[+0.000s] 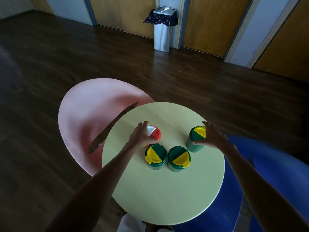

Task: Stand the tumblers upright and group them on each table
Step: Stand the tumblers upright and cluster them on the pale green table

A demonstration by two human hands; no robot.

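1. Far left: pink table [87, 114], its near edge overlapped by the yellow-green table [167, 190].
2. Left hand [138, 136], fingers and thumb curled round the red tumbler [156, 134], upright on the yellow-green table.
3. Just in front: left green tumbler [156, 156] and middle green tumbler [178, 158], upright, side by side.
4. Further right, slightly apart: right green tumbler [196, 139], upright, gripped by the right hand [212, 136], thumb on its side, fingers at the lid rim.
5. Far right: blue table [267, 164].

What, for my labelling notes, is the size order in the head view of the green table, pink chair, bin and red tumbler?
1. green table
2. pink chair, partly behind the table
3. bin, far off, so true size unsure
4. red tumbler, partly covered by the left hand
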